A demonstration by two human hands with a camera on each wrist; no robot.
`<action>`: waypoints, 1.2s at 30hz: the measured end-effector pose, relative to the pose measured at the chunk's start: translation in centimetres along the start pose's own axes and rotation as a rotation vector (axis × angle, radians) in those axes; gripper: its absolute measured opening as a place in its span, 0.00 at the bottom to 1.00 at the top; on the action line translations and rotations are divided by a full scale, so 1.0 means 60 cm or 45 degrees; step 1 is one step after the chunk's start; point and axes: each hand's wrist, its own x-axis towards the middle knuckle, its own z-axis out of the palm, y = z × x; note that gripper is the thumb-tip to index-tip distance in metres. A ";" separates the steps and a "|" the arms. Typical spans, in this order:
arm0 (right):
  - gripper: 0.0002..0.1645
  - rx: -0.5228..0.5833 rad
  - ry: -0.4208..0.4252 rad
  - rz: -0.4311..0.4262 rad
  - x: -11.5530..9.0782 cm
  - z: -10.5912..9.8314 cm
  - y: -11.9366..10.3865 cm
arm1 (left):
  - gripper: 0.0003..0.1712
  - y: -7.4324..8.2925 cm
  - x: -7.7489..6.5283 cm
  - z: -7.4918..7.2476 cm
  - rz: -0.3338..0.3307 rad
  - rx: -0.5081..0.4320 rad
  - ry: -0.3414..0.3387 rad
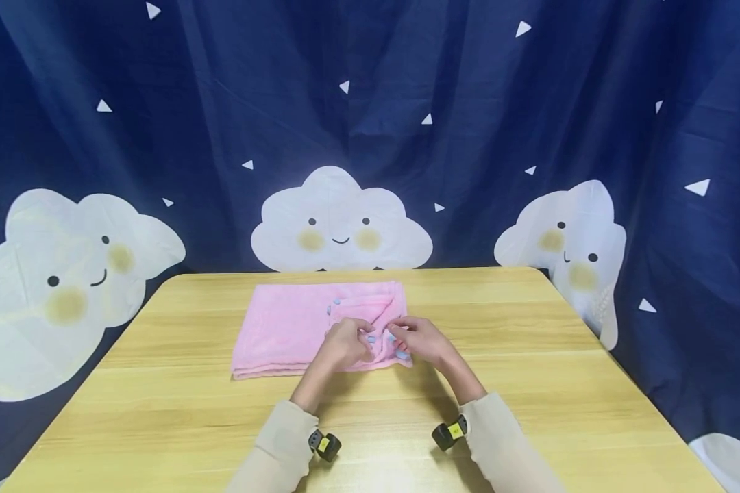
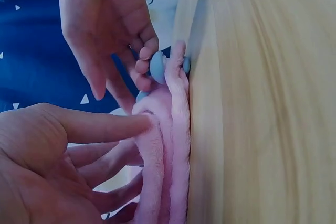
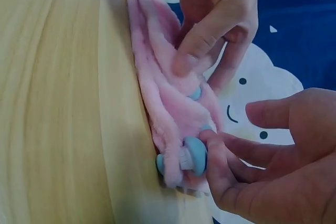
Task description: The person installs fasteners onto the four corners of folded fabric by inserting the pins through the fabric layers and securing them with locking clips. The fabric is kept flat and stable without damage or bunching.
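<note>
A folded pink plush cloth (image 1: 284,325) lies on the table, its right corner turned over in layers. My left hand (image 1: 347,342) pinches a fold near that corner; in the left wrist view its thumb (image 2: 113,124) lies over the cloth's edge with the fingers behind. A light blue mushroom-shaped clip (image 3: 195,156) goes through the cloth's corner, its pale stem showing. Against the clip's cap rest the fingertips of my right hand (image 3: 262,166), while the thumb stands apart. Another blue clip (image 3: 195,94) shows close to the left thumb.
The wooden table (image 1: 179,424) reaches around the cloth on all sides. Two more blue bits (image 1: 337,301) show at the back of the turned-over fold. Behind the table hangs a dark blue curtain (image 1: 469,82) with clouds and triangles.
</note>
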 end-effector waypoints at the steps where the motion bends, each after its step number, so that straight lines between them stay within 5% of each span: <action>1: 0.17 0.000 0.001 0.008 -0.001 -0.001 -0.001 | 0.28 0.000 0.000 0.001 0.010 0.001 0.008; 7: 0.12 -0.105 0.056 0.015 -0.002 -0.007 0.000 | 0.16 -0.002 0.001 0.009 0.035 -0.113 0.109; 14: 0.08 -0.238 0.107 -0.015 -0.003 -0.002 0.003 | 0.11 -0.001 0.001 0.018 0.021 -0.111 0.175; 29: 0.05 -0.214 0.291 -0.040 -0.003 0.007 -0.002 | 0.10 0.024 -0.010 0.019 0.032 -0.146 0.068; 36: 0.08 -0.240 0.322 -0.073 0.002 0.001 0.007 | 0.09 0.038 -0.016 0.028 0.158 -0.115 0.066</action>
